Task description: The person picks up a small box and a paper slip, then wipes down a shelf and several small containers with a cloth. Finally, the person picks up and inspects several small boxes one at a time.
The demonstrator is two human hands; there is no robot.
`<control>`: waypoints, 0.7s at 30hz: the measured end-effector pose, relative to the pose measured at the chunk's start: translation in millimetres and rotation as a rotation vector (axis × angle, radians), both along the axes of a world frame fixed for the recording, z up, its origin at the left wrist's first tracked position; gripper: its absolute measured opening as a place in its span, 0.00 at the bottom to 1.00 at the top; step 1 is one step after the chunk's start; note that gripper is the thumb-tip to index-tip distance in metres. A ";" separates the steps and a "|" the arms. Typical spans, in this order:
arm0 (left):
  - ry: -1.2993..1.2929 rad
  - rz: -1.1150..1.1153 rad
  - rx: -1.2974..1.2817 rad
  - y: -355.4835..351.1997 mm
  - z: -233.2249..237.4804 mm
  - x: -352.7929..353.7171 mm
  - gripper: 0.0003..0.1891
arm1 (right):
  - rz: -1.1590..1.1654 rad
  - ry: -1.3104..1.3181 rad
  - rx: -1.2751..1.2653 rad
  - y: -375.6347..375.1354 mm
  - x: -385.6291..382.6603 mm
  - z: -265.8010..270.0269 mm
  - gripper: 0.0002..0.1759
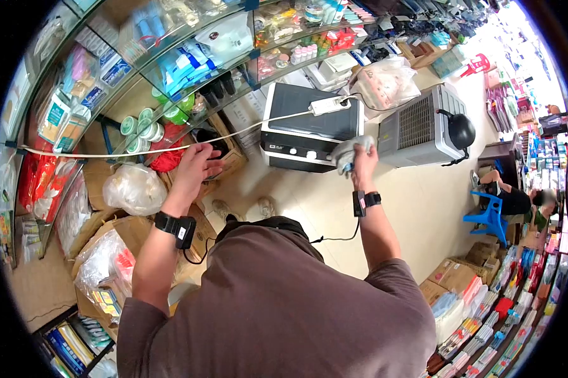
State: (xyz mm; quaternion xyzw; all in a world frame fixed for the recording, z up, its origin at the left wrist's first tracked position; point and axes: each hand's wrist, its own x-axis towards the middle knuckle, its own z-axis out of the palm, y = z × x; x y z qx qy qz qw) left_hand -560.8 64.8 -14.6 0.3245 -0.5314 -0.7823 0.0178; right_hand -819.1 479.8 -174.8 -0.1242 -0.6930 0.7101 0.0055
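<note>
My right hand [364, 162] grips a crumpled grey cloth [342, 153] at the front right corner of a black-and-white appliance [296, 153] with knobs on its front. My left hand [199, 165] is in the air with its fingers apart, holding nothing. It is near the glass shelves, just below a white power cable [233, 131]. That cable runs to a white power strip [329, 105] lying on the dark top of the appliance.
A grey air cooler [407, 129] stands right of the appliance, a black helmet-like object [460, 130] against it. Glass shelves [199, 60] with packaged goods line the back and left. Cardboard boxes [136, 236] lie at left. A person [517, 201] sits by a blue stool [489, 217].
</note>
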 end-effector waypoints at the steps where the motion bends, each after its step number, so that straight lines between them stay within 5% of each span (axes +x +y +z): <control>1: -0.009 0.042 0.031 -1.7 -1.9 10.6 0.13 | 0.005 0.020 0.070 -3.1 -6.0 10.5 0.27; 4: -0.020 0.156 0.130 -10.5 -12.6 44.9 0.15 | 0.016 0.124 0.770 -3.6 -52.8 -21.1 0.29; 8: -0.040 0.294 0.167 -16.9 -21.4 84.6 0.23 | 0.130 0.171 0.633 -32.8 -67.2 -33.4 0.28; 11: -0.057 0.390 0.115 -16.5 -18.2 107.7 0.21 | 0.247 0.051 0.853 -49.3 -75.3 -39.9 0.30; 14: -0.076 0.475 0.102 -17.5 -12.7 134.3 0.24 | 0.382 -0.048 0.882 -36.8 -122.2 -108.3 0.40; 17: -0.091 0.596 0.104 -12.2 -13.2 157.9 0.23 | 0.303 0.204 1.215 -42.5 -105.9 -86.4 0.37; 21: -0.087 0.773 0.108 -11.5 -18.4 202.8 0.19 | 0.315 0.176 1.101 -11.2 -146.2 -134.5 0.38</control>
